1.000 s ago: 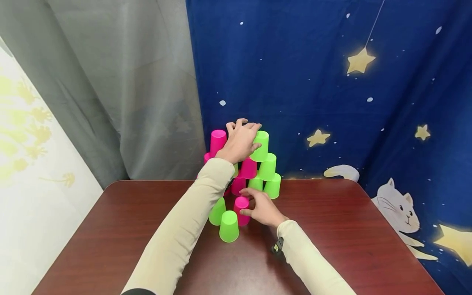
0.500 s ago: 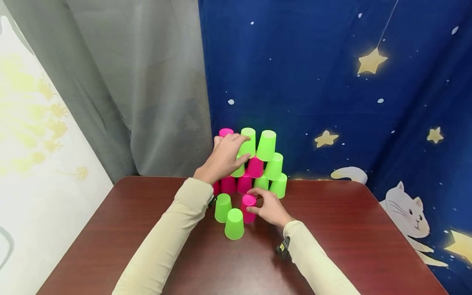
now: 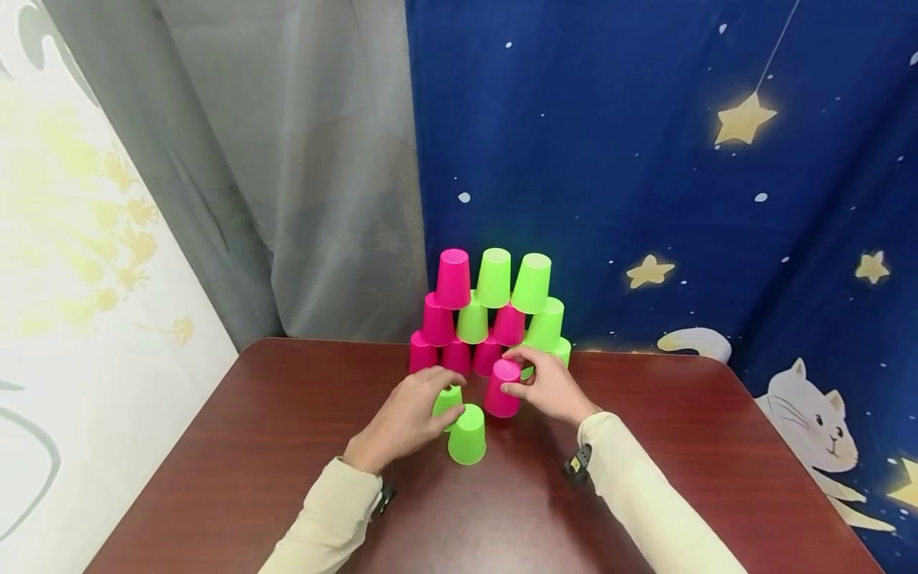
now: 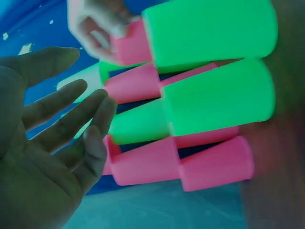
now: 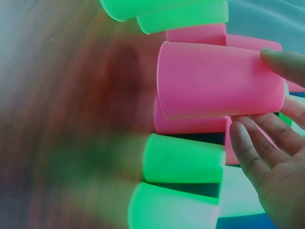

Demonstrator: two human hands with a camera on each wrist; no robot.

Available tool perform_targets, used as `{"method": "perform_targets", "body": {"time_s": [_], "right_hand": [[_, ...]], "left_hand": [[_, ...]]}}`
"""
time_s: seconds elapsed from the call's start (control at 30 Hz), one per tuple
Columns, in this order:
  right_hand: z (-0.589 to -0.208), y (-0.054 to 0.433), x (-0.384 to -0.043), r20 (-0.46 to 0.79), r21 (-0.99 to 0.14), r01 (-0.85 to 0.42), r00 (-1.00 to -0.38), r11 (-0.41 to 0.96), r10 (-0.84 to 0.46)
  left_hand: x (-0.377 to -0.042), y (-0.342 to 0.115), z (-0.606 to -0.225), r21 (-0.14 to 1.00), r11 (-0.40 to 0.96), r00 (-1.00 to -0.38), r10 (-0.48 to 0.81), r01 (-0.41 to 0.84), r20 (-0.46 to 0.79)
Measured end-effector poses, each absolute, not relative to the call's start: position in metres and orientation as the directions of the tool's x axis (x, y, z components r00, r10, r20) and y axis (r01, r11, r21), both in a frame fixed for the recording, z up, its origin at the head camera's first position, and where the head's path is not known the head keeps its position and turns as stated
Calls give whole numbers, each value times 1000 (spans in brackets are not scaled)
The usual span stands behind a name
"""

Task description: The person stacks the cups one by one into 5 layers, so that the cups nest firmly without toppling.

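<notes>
My right hand (image 3: 552, 391) pinches a pink plastic cup (image 3: 500, 395) between thumb and fingers near its closed end. The cup is upside down, in front of the stack; in the right wrist view it overlaps the cups behind. My left hand (image 3: 409, 414) has its fingers spread and bent loosely beside two upside-down green cups. One green cup (image 3: 468, 438) stands nearest me; the other green cup (image 3: 448, 401) is partly hidden by that hand. In the left wrist view a gap shows between the left fingers (image 4: 71, 121) and those green cups.
Behind stands a three-row wall of upside-down cups. Its top row has a pink cup (image 3: 453, 279) and two green cups, one being the right-hand cup (image 3: 532, 284). The brown table (image 3: 301, 414) ends at a grey curtain (image 3: 344, 199) and a blue starry curtain (image 3: 610, 159).
My left hand has come down from the wall's top row, leaving a green cup in its middle, to the front green cups. My right hand has shifted the pink cup away from them.
</notes>
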State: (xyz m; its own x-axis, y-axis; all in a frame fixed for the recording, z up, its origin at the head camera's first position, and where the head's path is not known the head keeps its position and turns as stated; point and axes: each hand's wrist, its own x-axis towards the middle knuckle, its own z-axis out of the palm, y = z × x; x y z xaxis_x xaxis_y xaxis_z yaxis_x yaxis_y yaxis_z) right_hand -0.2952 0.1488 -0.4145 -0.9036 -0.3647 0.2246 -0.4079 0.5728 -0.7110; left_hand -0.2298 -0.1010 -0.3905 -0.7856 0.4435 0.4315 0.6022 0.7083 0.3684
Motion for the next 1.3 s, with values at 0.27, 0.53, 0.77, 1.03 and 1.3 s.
{"method": "perform_targets", "body": {"time_s": [0.27, 0.53, 0.77, 1.03, 1.3], "right_hand": [[-379, 157, -298, 232, -659, -435, -894, 614, -384], [-333, 161, -301, 228, -607, -461, -881, 647, -414], [-292, 164, -305, 266, -538, -521, -851, 662, -453], [-262, 170, -310, 267, -480, -540, -841, 691, -471], [-230, 171, -318, 286, -450, -537, -843, 713, -455]], "left_hand": [[-221, -99, -422, 415, 733, -839, 422, 539, 344], [-221, -88, -439, 366, 766, -842, 417, 529, 343], [-222, -86, -442, 366, 762, -836, 411, 534, 363], [-222, -85, -441, 376, 763, -842, 406, 526, 355], [-225, -85, -443, 373, 757, -834, 410, 537, 368]]}}
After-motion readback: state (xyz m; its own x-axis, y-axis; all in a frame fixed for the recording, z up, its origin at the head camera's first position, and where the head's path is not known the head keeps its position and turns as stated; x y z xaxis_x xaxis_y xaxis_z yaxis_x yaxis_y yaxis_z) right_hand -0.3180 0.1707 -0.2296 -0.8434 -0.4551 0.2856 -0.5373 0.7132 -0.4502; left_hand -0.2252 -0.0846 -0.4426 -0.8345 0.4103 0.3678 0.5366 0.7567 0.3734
